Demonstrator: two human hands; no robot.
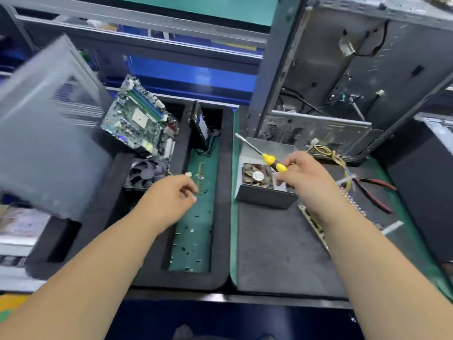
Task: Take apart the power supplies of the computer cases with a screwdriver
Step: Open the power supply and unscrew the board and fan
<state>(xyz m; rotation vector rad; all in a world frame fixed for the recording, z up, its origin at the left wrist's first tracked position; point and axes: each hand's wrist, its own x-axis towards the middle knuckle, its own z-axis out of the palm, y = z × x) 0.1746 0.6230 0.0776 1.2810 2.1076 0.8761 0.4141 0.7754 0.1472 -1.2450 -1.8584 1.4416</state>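
- The screwdriver (263, 155) hangs tip-out over the power supply (264, 185), pinched only at the handle's end; a loose pinch like that could let it drop onto the exposed fan (257, 176).
- Your left hand (171, 195) hovers over the green tray (193, 241) of loose screws (188, 231); a careless brush could scatter them.
- The wires (338, 160) trailing from the supply toward the open case (343, 94) could snag if you drag the box.
- Your right hand (308, 177) is curled, fingers closed on the yellow-and-black handle.
- Your left hand is loosely curled, fingertips nearly pinched; whether it holds a screw, you cannot tell here.
- The supply sits on the bench mat (282, 246), just in front of the case, under your right hand.
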